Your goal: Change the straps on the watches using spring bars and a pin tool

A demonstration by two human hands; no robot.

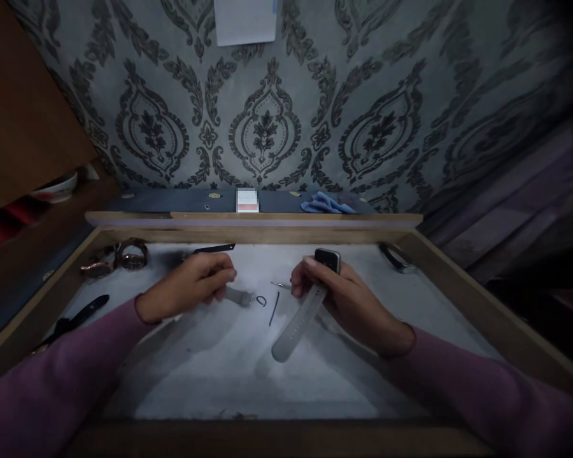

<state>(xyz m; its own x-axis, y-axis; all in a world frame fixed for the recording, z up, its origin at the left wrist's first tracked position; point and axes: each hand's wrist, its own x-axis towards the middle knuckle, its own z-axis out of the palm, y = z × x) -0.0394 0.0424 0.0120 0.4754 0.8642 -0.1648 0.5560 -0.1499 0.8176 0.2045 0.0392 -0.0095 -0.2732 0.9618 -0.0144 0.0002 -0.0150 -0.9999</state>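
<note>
A smartwatch (327,259) with a dark square screen is gripped in my right hand (351,296). Its pale translucent strap (298,327) hangs down toward the tabletop, holes along its length. From the same hand's fingers a thin metal pointed tool (281,284) sticks out to the left. My left hand (203,283) is closed, its fingers pinched at the end of a grey watch strap piece (239,296) with a buckle. Between the hands lie a small dark ring-shaped piece (261,301) and a thin dark stick (274,308).
The white work surface has a raised wooden rim (248,234). Two wristwatches (132,254) sit at the far left, a black watch (79,318) nearer. A dark strap (216,248) lies behind my left hand, another watch (397,257) far right. Blue cloth (327,203) rests beyond the rim.
</note>
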